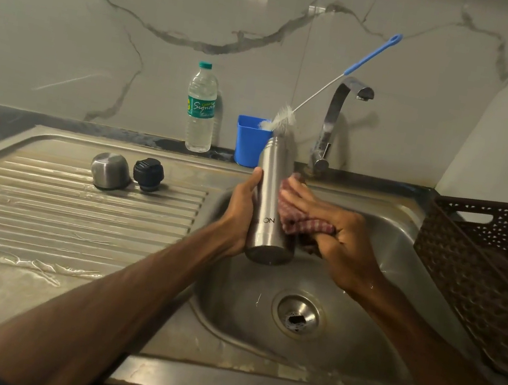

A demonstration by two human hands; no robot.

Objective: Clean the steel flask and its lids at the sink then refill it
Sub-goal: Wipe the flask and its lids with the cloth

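Over sink [246,292]: flask [270,195] exterior wipe under way.
Left hand [242,214] wraps the flask; right hand [342,237] clutches checked cloth [304,225] against its side. Steel lid [110,171], black lid [148,174] sit on drainboard [41,207], probably next, then refill.

Blue cup [249,144], brown basket [484,274], marble wall [104,33]

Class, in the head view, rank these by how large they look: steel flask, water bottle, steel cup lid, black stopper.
1. steel flask, though it is nearer the camera than the bottle, so their real order is unsure
2. water bottle
3. steel cup lid
4. black stopper, slightly smaller than the cup lid
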